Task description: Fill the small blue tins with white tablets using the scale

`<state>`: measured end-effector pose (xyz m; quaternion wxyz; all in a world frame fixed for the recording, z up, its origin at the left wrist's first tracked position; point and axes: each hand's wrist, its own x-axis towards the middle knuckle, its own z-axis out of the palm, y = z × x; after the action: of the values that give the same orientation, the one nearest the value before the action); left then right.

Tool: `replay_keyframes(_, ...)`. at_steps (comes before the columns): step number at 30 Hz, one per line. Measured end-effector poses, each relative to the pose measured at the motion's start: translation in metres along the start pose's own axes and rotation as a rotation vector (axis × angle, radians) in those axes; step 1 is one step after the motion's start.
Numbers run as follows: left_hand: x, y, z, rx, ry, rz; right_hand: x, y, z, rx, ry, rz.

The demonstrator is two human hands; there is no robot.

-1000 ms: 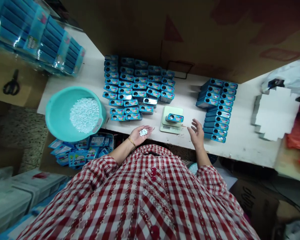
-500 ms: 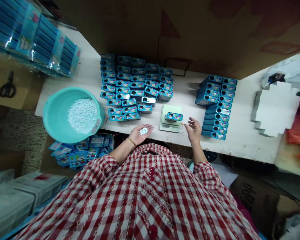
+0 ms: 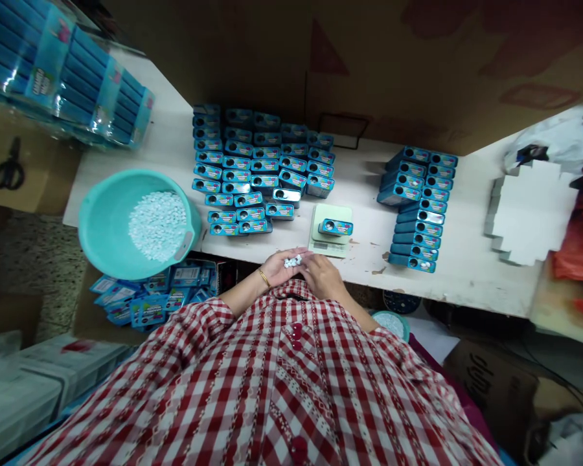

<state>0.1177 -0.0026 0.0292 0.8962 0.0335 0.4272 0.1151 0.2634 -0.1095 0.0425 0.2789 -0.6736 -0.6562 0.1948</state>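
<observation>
My left hand (image 3: 274, 267) is cupped palm up in front of the table, holding a small heap of white candies (image 3: 292, 261). Against that heap are the fingertips of my right hand (image 3: 323, 277), drawn together. Whether they pinch a candy is hidden. Just beyond my hands, a pale green kitchen scale (image 3: 324, 246) bears one blue candy tin (image 3: 337, 227) with a dark round opening on top. At the left, a turquoise tub (image 3: 97, 223) contains many more white candies (image 3: 158, 225).
Rows of blue tins (image 3: 250, 165) stand left of the scale, with another block of tins (image 3: 418, 236) to its right. A large cardboard box (image 3: 262, 58) looms behind. Flattened white cartons (image 3: 532, 210) lie far right. Scissors (image 3: 8, 171) rest on a carton at left.
My right hand has moved left from beside the scale to the candies in my left palm. My left hand has shifted slightly right. The tin stays on the scale.
</observation>
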Motion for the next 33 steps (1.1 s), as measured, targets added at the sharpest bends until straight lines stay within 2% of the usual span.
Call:
replay_keyframes(3,0.0,-0.008,0.0,0.03,-0.017,-0.056,0.0,-0.016,0.019,-0.057,-0.15,0.018)
replay_keyframes(6,-0.001,-0.013,-0.003,0.023,-0.032,-0.112,-0.004,-0.013,0.027,0.0,-0.191,0.071)
replay_keyframes(9,-0.001,-0.015,-0.002,0.015,-0.024,-0.144,-0.008,-0.009,0.027,-0.01,-0.195,0.05)
replay_keyframes(12,0.001,-0.013,0.004,0.0,-0.016,-0.113,-0.003,-0.008,0.018,0.004,-0.11,-0.006)
replay_keyframes(15,0.003,-0.006,0.01,-0.024,-0.027,-0.062,0.014,0.001,-0.003,0.087,0.078,0.002)
replay_keyframes(17,0.004,-0.001,0.013,-0.028,-0.037,-0.045,0.028,0.014,-0.018,0.076,0.2,0.042)
replay_keyframes(20,0.004,0.004,0.012,-0.023,-0.031,-0.032,0.044,0.039,-0.034,-0.013,0.247,0.074)
replay_keyframes(24,-0.001,0.007,0.001,-0.034,0.003,-0.01,0.043,0.072,-0.039,-0.145,0.238,0.146)
replay_keyframes(27,-0.007,0.01,-0.013,-0.069,0.082,0.032,0.035,0.089,-0.038,-0.179,0.135,0.16)
replay_keyframes(30,-0.016,0.015,-0.028,-0.113,0.165,0.073,0.033,0.095,-0.037,-0.167,0.03,0.158)
replay_keyframes(33,-0.025,0.019,-0.041,-0.151,0.2,0.095,0.038,0.086,-0.035,-0.157,-0.017,0.131)
